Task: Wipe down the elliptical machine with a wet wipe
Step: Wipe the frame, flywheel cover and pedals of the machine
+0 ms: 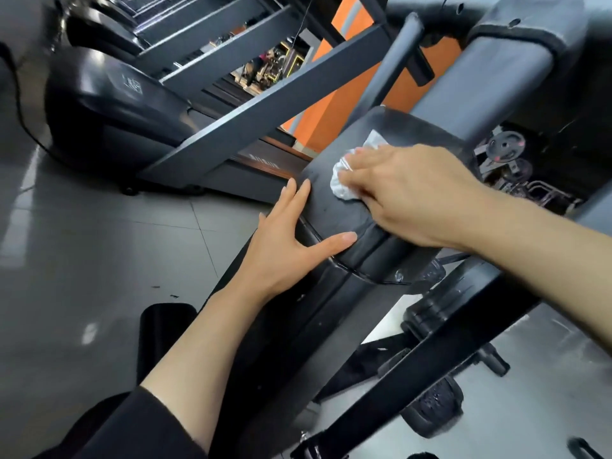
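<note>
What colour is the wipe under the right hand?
White; the wipe shows clearly in the head view.

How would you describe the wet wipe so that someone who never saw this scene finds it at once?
Start at the black padded cover of the machine in the middle of the picture. The right hand presses on its upper part, and the wet wipe lies bunched under those fingers. It is the only white, crumpled thing on the dark surface.
</note>
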